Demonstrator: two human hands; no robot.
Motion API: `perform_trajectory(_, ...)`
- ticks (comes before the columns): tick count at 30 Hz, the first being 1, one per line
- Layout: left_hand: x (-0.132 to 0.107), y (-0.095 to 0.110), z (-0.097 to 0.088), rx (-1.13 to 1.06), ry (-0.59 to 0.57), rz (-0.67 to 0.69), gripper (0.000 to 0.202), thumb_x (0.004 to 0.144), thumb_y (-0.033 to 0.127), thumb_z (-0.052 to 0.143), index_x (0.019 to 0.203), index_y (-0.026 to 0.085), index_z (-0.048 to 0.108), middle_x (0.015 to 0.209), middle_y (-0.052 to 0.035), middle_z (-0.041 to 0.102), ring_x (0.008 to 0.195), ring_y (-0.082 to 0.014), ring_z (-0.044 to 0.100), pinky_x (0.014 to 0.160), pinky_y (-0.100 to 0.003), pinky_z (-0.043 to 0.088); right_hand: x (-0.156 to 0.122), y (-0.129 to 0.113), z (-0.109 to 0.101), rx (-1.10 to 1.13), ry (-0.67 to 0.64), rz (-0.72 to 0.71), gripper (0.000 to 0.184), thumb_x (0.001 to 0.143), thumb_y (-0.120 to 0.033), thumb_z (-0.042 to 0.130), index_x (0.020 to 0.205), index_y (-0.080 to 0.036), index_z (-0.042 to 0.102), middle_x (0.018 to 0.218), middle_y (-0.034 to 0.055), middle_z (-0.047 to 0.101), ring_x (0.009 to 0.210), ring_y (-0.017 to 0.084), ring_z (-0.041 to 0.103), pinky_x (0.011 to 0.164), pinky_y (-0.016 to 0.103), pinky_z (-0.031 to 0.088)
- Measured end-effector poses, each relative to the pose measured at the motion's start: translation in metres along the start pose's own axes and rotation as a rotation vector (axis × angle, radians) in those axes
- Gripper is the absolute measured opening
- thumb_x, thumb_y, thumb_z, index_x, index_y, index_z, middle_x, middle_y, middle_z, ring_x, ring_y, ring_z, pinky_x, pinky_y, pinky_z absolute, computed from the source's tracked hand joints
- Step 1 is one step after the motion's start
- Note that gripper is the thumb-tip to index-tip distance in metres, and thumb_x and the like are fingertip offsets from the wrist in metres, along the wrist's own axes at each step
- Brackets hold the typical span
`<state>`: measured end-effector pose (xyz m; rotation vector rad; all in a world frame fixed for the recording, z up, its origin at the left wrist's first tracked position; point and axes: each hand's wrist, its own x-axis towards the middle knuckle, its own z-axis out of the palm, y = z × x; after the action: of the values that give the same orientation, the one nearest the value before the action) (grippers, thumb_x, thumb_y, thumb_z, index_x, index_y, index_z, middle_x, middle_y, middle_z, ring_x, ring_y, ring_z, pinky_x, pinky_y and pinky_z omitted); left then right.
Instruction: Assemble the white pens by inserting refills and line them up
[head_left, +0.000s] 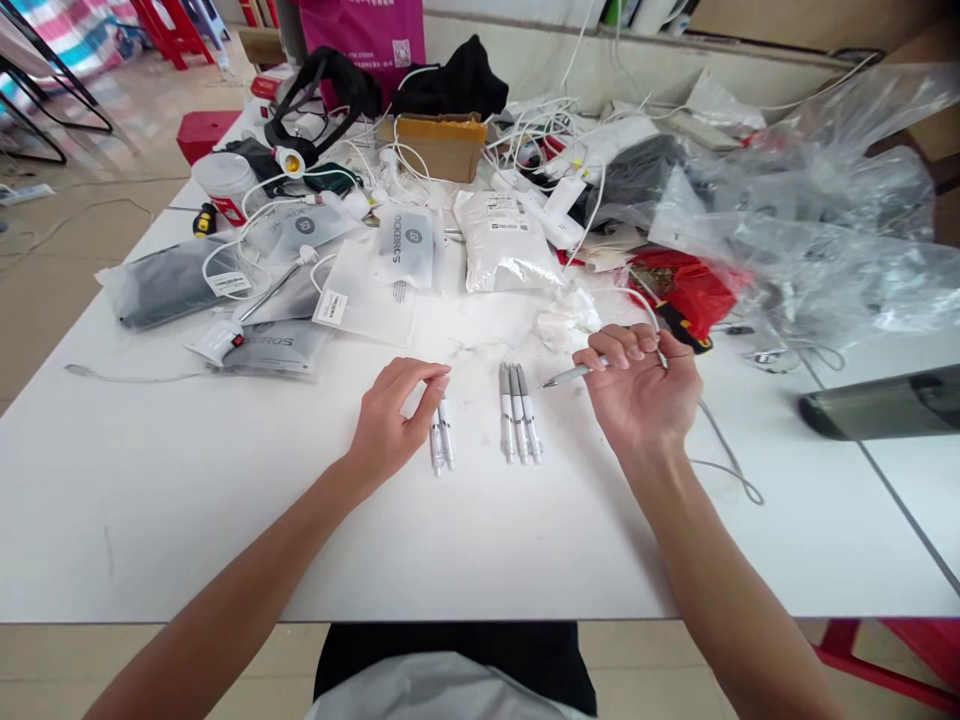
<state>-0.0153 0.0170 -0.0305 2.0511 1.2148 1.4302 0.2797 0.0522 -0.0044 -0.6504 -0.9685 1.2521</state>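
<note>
Right hand is turned palm up, its fingers curled in and closed on a grey-tipped pen; the tip pokes out past the fingers, toward the left, above the table. Left hand is bent over a pair of white pens, covering their upper ends; thumb and index finger come close at the tips — whether they touch or pinch a pen, I cannot tell. Three more white-bodied pens lie side by side between the hands, grey ends away from the person, just short of the right hand's pen tip. Just beyond lies crumpled white film, then a crowded back half: white parcel, tangled white cables, open cardboard box, red bag. Clear plastic sheeting heaps up at the right, with a dark grey cylinder nearer the person. A thin grey cable loops beside the right wrist, while the strip of table in front of the pens offers no obstruction. Lettering: upright pouch reads "OCKBROS" (running sideways, first letter unclear); the lower pouch shows part of a word, upside down. Parcel label is too small to read — the magenta bag carries a QR code.
</note>
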Motion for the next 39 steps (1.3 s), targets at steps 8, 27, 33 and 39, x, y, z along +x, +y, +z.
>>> perform_trajectory(8, 0.0, -0.005, -0.001, 0.043, -0.062, -0.009, 0.015, 0.108, 0.027, 0.059, 0.112, 0.021, 0.072, 0.099, -0.0051, 0.076, 0.089, -0.0176, 0.068, 0.086, -0.035, 0.056, -0.005, 0.006, 0.018, -0.203, 0.031, -0.004, 0.031, 0.111, -0.053, 0.042, 0.1, -0.032, 0.062, 0.098, 0.0047, 0.057, 0.088, 0.021, 0.059, 0.08, 0.042, 0.06)
perform_trajectory(27, -0.003, -0.023, 0.0, 0.128, -0.313, -0.011, 0.034, 0.109, 0.027, 0.058, 0.142, 0.025, 0.064, 0.145, -0.0111, 0.067, 0.137, -0.028, 0.06, 0.115, -0.052, 0.053, -0.056, 0.052, 0.045, -1.219, -0.788, -0.573, 0.041, 0.099, -0.031, 0.075, 0.137, -0.02, 0.065, 0.136, 0.0183, 0.072, 0.113, 0.03, 0.078, 0.091, 0.046, 0.07)
perform_trajectory(33, -0.006, -0.028, 0.0, 0.106, -0.445, 0.027, 0.034, 0.112, 0.02, 0.047, 0.14, 0.023, 0.067, 0.156, -0.0104, 0.063, 0.152, -0.0275, 0.053, 0.118, -0.052, 0.058, -0.053, 0.044, 0.048, -1.243, -0.905, -0.674, 0.06, 0.1, -0.048, 0.073, 0.144, -0.01, 0.059, 0.135, 0.0173, 0.075, 0.114, 0.028, 0.075, 0.097, 0.043, 0.065)
perform_trajectory(39, -0.006, -0.026, 0.002, 0.114, -0.387, 0.059, 0.028, 0.109, 0.026, 0.059, 0.135, 0.02, 0.069, 0.149, -0.0129, 0.068, 0.149, -0.0294, 0.058, 0.118, -0.052, 0.059, -0.036, 0.034, 0.033, -1.532, -0.557, -0.703, 0.029, 0.096, -0.044, 0.077, 0.102, -0.017, 0.067, 0.098, 0.012, 0.07, 0.088, 0.026, 0.064, 0.074, 0.042, 0.052)
